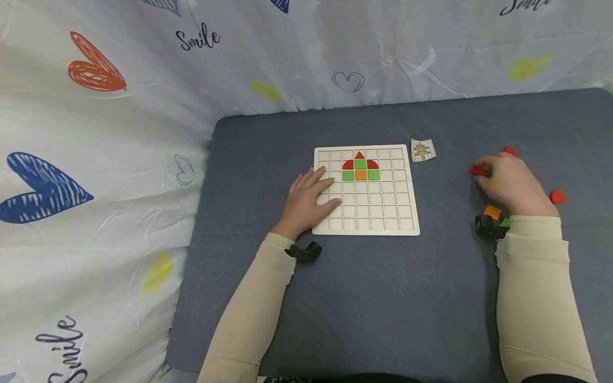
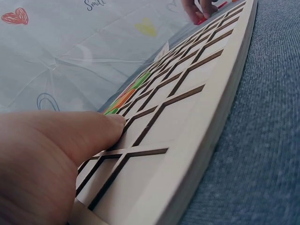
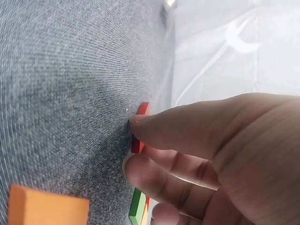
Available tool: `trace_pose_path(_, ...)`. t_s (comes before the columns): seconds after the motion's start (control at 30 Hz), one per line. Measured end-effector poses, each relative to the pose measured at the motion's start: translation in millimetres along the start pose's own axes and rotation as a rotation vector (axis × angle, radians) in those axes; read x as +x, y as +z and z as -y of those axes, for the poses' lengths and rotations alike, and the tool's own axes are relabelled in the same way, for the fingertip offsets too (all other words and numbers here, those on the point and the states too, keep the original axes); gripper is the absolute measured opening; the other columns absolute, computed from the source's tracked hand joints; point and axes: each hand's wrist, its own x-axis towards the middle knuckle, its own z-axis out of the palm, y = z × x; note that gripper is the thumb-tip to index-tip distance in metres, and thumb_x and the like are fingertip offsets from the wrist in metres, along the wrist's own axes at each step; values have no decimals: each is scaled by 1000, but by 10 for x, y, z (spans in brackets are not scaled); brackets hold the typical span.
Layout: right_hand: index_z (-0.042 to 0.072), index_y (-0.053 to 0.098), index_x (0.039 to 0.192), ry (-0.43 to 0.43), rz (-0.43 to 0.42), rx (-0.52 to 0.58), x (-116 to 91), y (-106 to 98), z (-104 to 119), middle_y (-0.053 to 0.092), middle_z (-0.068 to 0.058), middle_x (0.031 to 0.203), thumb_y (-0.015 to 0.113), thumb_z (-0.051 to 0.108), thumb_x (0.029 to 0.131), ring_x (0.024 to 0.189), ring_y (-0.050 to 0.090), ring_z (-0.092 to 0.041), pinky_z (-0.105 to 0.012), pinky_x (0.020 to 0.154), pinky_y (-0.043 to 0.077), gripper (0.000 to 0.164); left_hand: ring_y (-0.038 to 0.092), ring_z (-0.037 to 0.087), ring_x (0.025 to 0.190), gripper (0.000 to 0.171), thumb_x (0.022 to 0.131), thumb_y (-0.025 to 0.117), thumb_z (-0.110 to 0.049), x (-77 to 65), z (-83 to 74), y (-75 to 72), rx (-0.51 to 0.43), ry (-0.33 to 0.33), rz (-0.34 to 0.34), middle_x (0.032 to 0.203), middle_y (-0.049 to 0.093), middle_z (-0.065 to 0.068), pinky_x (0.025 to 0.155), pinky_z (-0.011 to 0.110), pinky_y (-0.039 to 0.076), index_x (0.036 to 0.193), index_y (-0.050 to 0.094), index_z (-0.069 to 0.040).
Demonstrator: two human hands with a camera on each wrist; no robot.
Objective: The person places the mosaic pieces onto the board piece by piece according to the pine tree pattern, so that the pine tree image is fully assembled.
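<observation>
My left hand (image 1: 308,199) rests with straight, spread fingers on the left side of a pale wooden grid board (image 1: 367,226). In the board's upper part sit a red triangle (image 1: 359,156), two red rounded-corner tiles, several green squares and an orange square (image 1: 361,175). To the right of the board, my right hand (image 1: 514,183) pinches a red tile (image 3: 143,110) between thumb and fingers, low over the grey table. The fingers hide part of that tile. A green tile (image 3: 136,206) shows just past the fingers in the right wrist view.
A small patterned card (image 1: 423,150) lies by the board's upper right corner. Around the right hand are an orange tile (image 1: 492,212), a green tile (image 1: 505,222) and a red tile (image 1: 557,196). A printed white cloth (image 1: 306,64) hangs behind the grey table (image 1: 383,298).
</observation>
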Motion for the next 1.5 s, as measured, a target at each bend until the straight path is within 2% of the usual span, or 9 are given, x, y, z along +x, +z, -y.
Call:
trace_pose_path(0.2,-12,67,123,46,10,28,-19,-9,32,69,-31,108,62,9,100,92,62,-41,-61,79,53,31,21,24,162,60,98,71,-46,12,-4,-7,4,-2,7,171,35,2,133,45,8,150,61,-19)
trace_pose_path(0.43,-11,70,116,65,8,44,-15,-21,33,72,-28,102,67,17,98,91,65,-38,-52,73,55,34,20,23,162,60,99,70,-47,18,-7,-13,6,-2,13,171,34,2,133,45,8,151,60,-19)
trace_pose_path(0.63,-6,75,100,69,7,42,-29,-41,48,73,-17,88,74,33,98,82,62,-33,-35,60,47,39,20,22,162,60,99,69,-48,21,1,-5,8,-6,11,171,34,1,133,44,8,151,60,-20)
trace_pose_path(0.83,2,75,84,97,66,46,-57,-64,66,59,-5,66,69,48,100,66,53,-26,-37,55,41,48,20,23,162,60,99,70,-47,22,-8,-13,4,-4,10,171,34,2,133,45,8,151,60,-19)
trace_pose_path(0.9,0,76,90,97,77,43,-67,-77,60,63,-9,71,69,48,100,70,56,-29,-40,57,44,50,20,24,162,60,99,70,-47,19,-10,-17,1,-4,11,171,34,2,133,45,8,151,60,-19)
trace_pose_path(1.0,-5,70,118,81,100,44,-64,-94,53,68,-24,94,70,44,100,86,62,-38,-52,70,52,52,20,24,162,60,99,70,-47,15,-13,-23,-1,-7,15,171,34,2,133,45,8,151,60,-18)
trace_pose_path(1.13,-6,51,145,50,160,76,-32,-104,52,57,-38,128,71,30,99,112,58,-48,-66,90,50,61,19,23,162,61,99,69,-48,13,-9,-20,3,-11,20,171,33,1,133,44,7,151,60,-19)
trace_pose_path(1.4,-8,63,131,45,142,93,-16,-49,93,62,-27,112,74,20,97,97,57,-38,-38,70,49,45,19,23,162,60,99,70,-47,1,3,-6,-3,-15,20,171,33,1,133,45,7,151,60,-19)
trace_pose_path(1.5,-7,65,128,39,127,87,-8,-38,118,64,-24,107,74,21,96,94,58,-36,-36,67,48,43,19,22,162,61,99,70,-48,8,8,2,4,-15,17,171,33,1,133,45,7,151,60,-20)
